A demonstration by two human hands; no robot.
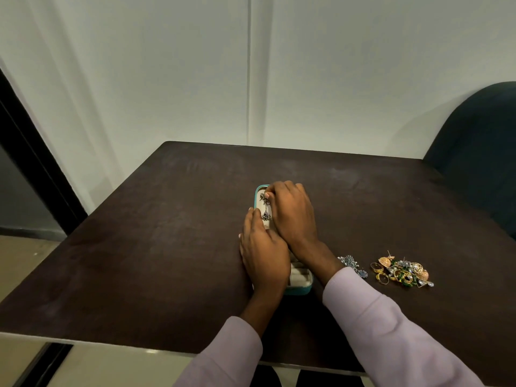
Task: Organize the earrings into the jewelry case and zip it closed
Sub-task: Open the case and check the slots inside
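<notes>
I had the teal jewelry case (298,289) open in the middle of the dark table (156,247), its pale padded lining showing. My right hand (290,210) curled its fingers (268,195) over the far end, apparently pinching the top of a dark silver dangle earring (266,210) lying in the lining. My left hand (264,252) lay flat with relaxed fingers on the case's left side, steadying it. I judged the earring light, spiky and easily snagged, best held by its post. To my right lay a silver floral earring (352,265) and a tangled heap of gold and green earrings (402,270), hard, glittery, loosely interlocked.
</notes>
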